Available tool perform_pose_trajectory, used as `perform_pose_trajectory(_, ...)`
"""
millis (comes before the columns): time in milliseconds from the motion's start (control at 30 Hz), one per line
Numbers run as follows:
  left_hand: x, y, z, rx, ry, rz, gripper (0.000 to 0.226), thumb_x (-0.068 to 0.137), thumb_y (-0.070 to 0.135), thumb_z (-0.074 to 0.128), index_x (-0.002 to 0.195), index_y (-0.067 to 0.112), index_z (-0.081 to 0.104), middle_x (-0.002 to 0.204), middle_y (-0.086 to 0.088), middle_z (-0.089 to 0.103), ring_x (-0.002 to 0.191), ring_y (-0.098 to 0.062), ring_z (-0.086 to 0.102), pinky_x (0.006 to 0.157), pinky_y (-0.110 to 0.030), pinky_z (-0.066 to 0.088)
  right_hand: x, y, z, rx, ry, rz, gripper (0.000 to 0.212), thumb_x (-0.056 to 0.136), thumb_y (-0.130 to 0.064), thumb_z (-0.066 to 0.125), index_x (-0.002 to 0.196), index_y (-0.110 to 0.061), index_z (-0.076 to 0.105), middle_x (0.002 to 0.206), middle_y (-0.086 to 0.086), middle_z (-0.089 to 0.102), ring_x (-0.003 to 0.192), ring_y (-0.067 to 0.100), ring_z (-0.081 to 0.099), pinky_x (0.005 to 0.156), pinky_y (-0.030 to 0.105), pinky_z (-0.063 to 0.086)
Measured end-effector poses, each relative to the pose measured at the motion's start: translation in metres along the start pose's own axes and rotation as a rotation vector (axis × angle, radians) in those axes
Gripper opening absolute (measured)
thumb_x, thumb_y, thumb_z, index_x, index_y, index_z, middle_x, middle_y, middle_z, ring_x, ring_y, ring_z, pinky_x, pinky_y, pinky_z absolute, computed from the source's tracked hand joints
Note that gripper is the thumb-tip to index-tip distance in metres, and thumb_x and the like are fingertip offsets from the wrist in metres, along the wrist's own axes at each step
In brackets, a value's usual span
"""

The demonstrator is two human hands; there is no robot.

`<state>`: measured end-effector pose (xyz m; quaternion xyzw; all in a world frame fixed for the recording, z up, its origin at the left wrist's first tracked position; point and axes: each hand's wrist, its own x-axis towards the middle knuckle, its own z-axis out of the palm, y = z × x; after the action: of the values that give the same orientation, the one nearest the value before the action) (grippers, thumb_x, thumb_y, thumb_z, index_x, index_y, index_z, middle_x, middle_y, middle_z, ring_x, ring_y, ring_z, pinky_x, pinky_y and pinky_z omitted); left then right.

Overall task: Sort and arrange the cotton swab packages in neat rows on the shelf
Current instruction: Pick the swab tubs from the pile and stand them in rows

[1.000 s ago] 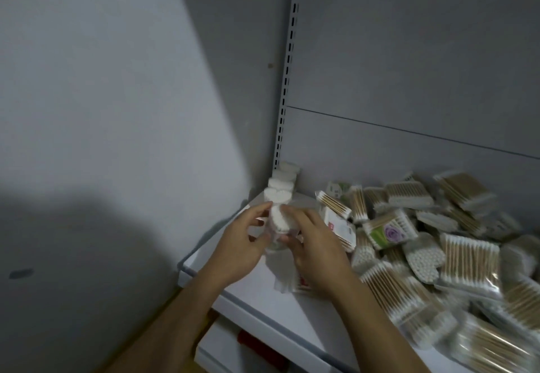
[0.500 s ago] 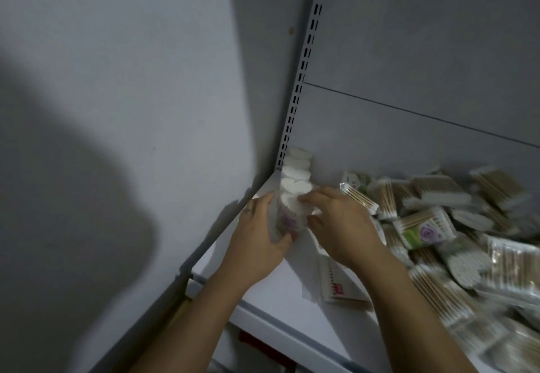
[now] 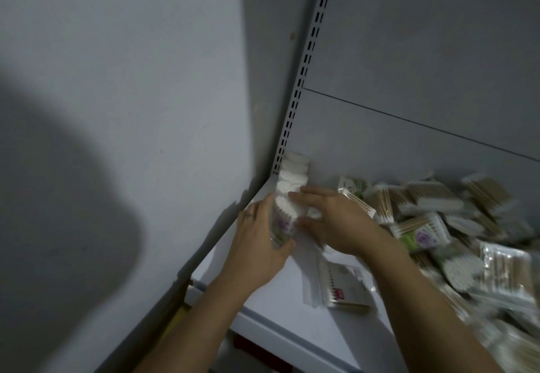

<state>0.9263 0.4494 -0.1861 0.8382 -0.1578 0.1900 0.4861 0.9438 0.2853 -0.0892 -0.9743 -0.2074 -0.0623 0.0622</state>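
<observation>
On the white shelf [image 3: 280, 308], dim light: a loose pile of swab packages [image 3: 438, 212] fills the side from 3 to 5 o'clock, partly blurred. A short row of upright packages [image 3: 293, 172] stands in the back corner at 12 o'clock of the hands, beside the slotted upright [image 3: 304, 71]. The left hand [image 3: 257, 244] curls its fingers and thumb round the purple-marked package [image 3: 282, 222] at the row's near end. The right hand [image 3: 342, 220], at 3 o'clock of that package, lays nearly straight fingers on its white tips and grips nothing. A flat package [image 3: 344, 288] lies at 6 o'clock of the right hand.
</observation>
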Motion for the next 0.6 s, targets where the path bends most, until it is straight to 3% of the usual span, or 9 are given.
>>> perform_pose_trajectory(67, 0.000, 0.000, 0.000, 0.009, 0.042, -0.031, 0.084, 0.080, 0.029, 0.075, 0.142, 0.044, 0.021, 0.138, 0.014, 0.036, 0.116, 0.016, 0.012, 0.099, -0.006, 0.010, 0.000, -0.004, 0.004, 0.025, 0.018, 0.025, 0.055, 0.091, -0.045, 0.058, 0.143, -0.038, 0.041, 0.153, -0.010, 0.033, 0.138, 0.014, 0.033, 0.111, 0.030, 0.028)
perform_pose_trajectory(167, 0.001, 0.003, 0.000, 0.044, 0.120, -0.089, 0.082, 0.081, 0.029, 0.075, 0.148, 0.024, 0.027, 0.148, 0.001, 0.037, 0.134, -0.007, 0.017, 0.102, -0.024, 0.017, 0.001, -0.011, 0.009, -0.025, 0.062, 0.021, 0.056, 0.091, -0.049, 0.056, 0.144, -0.038, 0.039, 0.152, -0.008, 0.036, 0.136, 0.014, 0.033, 0.109, 0.031, 0.030)
perform_pose_trajectory(267, 0.002, 0.004, -0.001, 0.043, 0.152, -0.149, 0.086, 0.082, 0.030, 0.074, 0.150, 0.023, 0.023, 0.150, 0.000, 0.035, 0.140, -0.015, 0.017, 0.109, -0.030, 0.023, 0.004, -0.017, 0.012, -0.058, 0.082, 0.011, 0.056, 0.091, -0.053, 0.054, 0.143, -0.038, 0.039, 0.147, -0.006, 0.040, 0.133, 0.015, 0.034, 0.105, 0.036, 0.035)
perform_pose_trajectory(433, 0.004, 0.004, -0.002, 0.041, 0.127, -0.221, 0.093, 0.081, 0.031, 0.075, 0.152, 0.025, 0.017, 0.151, -0.003, 0.032, 0.140, -0.020, 0.020, 0.111, -0.037, 0.028, 0.010, -0.023, 0.016, -0.043, 0.107, -0.001, 0.057, 0.091, -0.053, 0.053, 0.144, -0.036, 0.038, 0.145, -0.005, 0.040, 0.132, 0.015, 0.032, 0.101, 0.031, 0.033)
perform_pose_trajectory(600, 0.004, 0.009, -0.003, 0.086, 0.095, -0.171, 0.093, 0.078, 0.040, 0.075, 0.150, 0.025, 0.018, 0.151, 0.000, 0.030, 0.143, -0.021, 0.017, 0.113, -0.033, 0.017, 0.002, -0.019, 0.001, -0.094, 0.006, -0.017, 0.080, 0.085, -0.059, 0.057, 0.151, -0.038, 0.016, 0.153, 0.000, 0.030, 0.136, 0.022, 0.030, 0.109, 0.037, 0.027)
